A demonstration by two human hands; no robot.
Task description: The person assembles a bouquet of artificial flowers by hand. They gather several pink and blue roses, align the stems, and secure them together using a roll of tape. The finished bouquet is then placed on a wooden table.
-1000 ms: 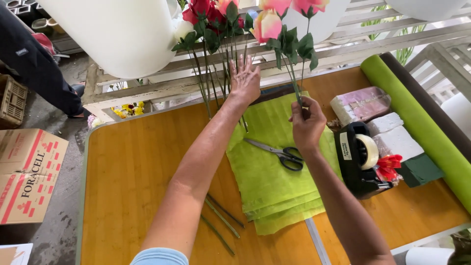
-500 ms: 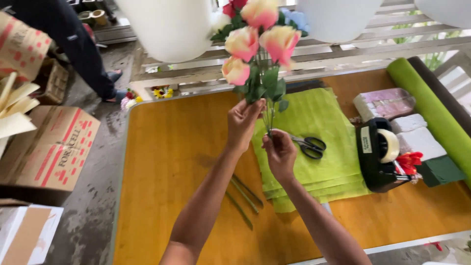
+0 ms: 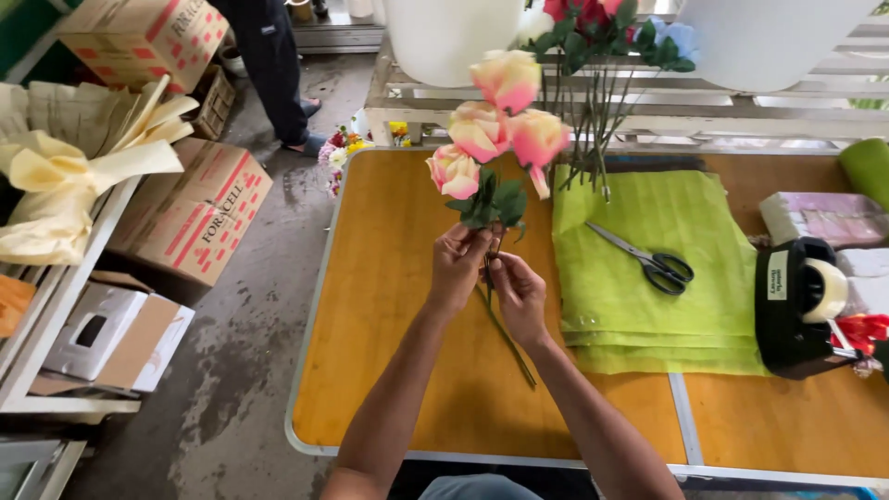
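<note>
Pink-and-cream roses (image 3: pixel 495 125), four blooms, held upright just left of frame centre above the orange bench (image 3: pixel 389 306). Left hand (image 3: pixel 457 264) has its fingers closed round the stems (image 3: pixel 505 329) just under the leaves (image 3: pixel 491 204); it carries the bunch. Right hand (image 3: pixel 519 292) sits just beside and slightly lower, fingers pinched on the same stems. Stem ends trail down and to the right, ending above the bench toward lower centre.

Handling, as a judgement: bunch looks light and top-heavy. Stems are thin and probably stiff enough to hold the heads up, but will splay if the grip loosens. Petals are soft and bruise easily, so keep off the heads. Best hold is where the left hand already is: high on the stems, under the foliage. Whether there are thorns cannot be told at this size.

Around it: stack of lime-green wrapping sheets (image 3: pixel 648 268) at centre right, black-handled scissors (image 3: pixel 648 259) lying on top, well apart from both hands. Black tape dispenser (image 3: pixel 796 306) at the right edge. More red and pink flowers (image 3: pixel 602 28) stand at top centre beside a white bucket (image 3: pixel 454 37). Cardboard boxes (image 3: pixel 199 213) on the floor at left; another person's legs (image 3: pixel 273 65) in the upper left.
</note>
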